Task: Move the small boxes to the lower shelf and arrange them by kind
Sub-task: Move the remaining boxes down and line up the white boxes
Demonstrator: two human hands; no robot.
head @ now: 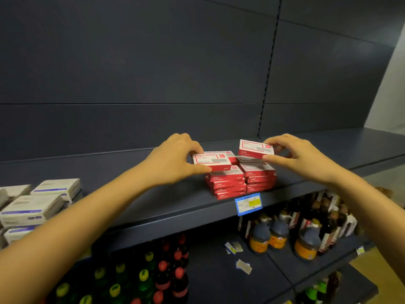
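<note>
Two stacks of small red-and-white boxes stand side by side on a dark shelf. My left hand pinches a red box at the top of the left stack, thumb on its front edge and fingers on its back. My right hand holds another red box lifted a little above the right stack, gripped at its right end between thumb and fingers. White boxes with purple stripes are piled on the same shelf at the far left.
A blue price tag hangs on the shelf's front edge under the red stacks. The shelf below carries dark bottles with orange labels, bottles with red and green caps, and loose paper tags. A dark back panel rises behind.
</note>
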